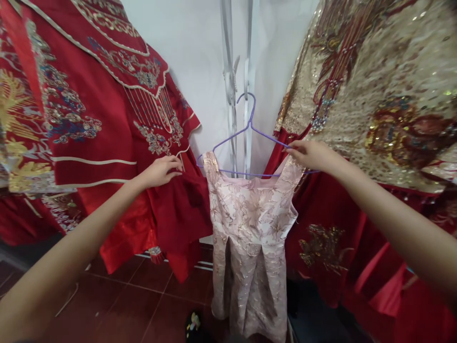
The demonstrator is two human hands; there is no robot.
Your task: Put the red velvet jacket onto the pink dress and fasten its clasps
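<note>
A pale pink sleeveless dress [252,209] with a shiny leaf pattern hangs upright on a purple hanger [251,112] in front of me. My right hand [310,155] pinches the hanger's right arm, just by the dress's right shoulder strap. To the left of the dress, my left hand [162,171] is apart from the hanger, its fingers loosely stretched toward the left strap with nothing visible in them. Behind that hand hangs an embroidered red jacket [107,119]; the picture does not show whether the fingers touch it.
Grey metal uprights [228,76] stand against the white wall [198,52] behind the hanger. On the right hangs a gold sequinned garment [378,76] above dark red cloth [328,214]. Below is a dark red tiled floor [132,305], with a dark shoe [193,326] near the dress hem.
</note>
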